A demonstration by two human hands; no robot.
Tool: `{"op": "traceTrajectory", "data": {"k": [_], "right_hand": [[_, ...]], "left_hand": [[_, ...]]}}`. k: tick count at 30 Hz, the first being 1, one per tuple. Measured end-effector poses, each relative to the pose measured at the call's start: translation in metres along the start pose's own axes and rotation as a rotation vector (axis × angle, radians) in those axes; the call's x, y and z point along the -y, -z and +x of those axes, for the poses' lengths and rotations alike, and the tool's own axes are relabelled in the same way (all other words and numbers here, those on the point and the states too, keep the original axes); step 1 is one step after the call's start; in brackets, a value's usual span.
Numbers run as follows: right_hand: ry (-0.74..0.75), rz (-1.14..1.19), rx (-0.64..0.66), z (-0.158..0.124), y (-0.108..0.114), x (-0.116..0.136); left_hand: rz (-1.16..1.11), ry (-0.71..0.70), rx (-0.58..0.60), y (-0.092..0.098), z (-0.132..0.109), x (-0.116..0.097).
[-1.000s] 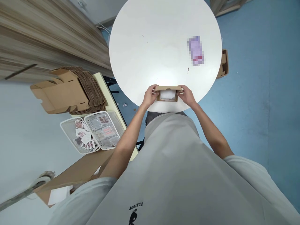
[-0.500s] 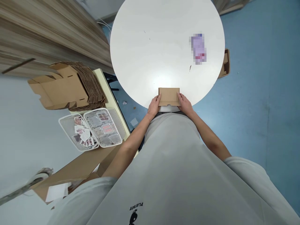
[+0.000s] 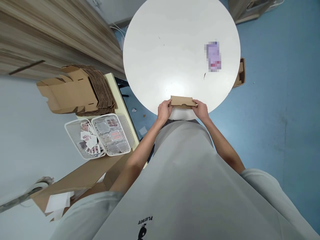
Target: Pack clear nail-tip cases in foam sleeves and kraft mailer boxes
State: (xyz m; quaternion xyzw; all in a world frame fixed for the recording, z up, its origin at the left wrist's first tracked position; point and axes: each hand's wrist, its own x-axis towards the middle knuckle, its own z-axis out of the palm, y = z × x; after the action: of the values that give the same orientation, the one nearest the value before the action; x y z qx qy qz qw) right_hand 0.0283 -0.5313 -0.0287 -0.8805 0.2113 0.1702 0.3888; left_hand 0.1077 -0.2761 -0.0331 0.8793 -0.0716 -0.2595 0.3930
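Note:
A small brown cardboard box (image 3: 182, 101) rests at the near edge of the round white table (image 3: 175, 40), its lid folded down. My left hand (image 3: 164, 111) grips its left end with fingers curled. My right hand (image 3: 201, 110) grips its right end the same way. The box is seen almost edge-on, and what is inside it is hidden.
A blurred purple item (image 3: 213, 56) lies on the table's right part. To the left, a stack of flat cardboard boxes (image 3: 75, 90) sits on a side table, with two white baskets (image 3: 105, 135) of small packets. A cardboard box (image 3: 240, 71) stands on the blue floor.
A second ago the box was open with white contents showing. Its lid was then folded down flat, and now my hands press the closed box at both ends, tilted edge-on.

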Motion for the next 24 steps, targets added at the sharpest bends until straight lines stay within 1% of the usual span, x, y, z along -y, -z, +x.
{"op": "traceTrajectory", "data": {"k": [2,5,10,12,18,22,24], "right_hand": [[-0.026,-0.034,-0.021,0.006,0.001,0.006],[-0.046,-0.064,-0.070,0.016,-0.001,0.015],[-0.013,-0.075,-0.115,0.027,0.000,0.031],[0.001,-0.089,-0.121,0.028,0.000,0.036],[0.068,-0.177,-0.097,0.028,0.002,0.042],[0.130,-0.195,-0.030,0.026,0.009,0.039],[0.148,-0.173,-0.022,0.025,0.013,0.035]], "left_hand": [[0.032,0.028,-0.006,0.004,0.008,-0.003],[0.054,0.061,-0.032,0.004,0.017,-0.006],[0.018,0.059,-0.173,-0.003,0.023,-0.012],[0.017,0.048,-0.209,-0.004,0.025,-0.014],[0.006,0.069,-0.246,-0.004,0.028,-0.016],[-0.072,0.100,-0.301,-0.009,0.020,-0.016],[-0.113,0.104,-0.330,-0.012,0.015,-0.017]]}}
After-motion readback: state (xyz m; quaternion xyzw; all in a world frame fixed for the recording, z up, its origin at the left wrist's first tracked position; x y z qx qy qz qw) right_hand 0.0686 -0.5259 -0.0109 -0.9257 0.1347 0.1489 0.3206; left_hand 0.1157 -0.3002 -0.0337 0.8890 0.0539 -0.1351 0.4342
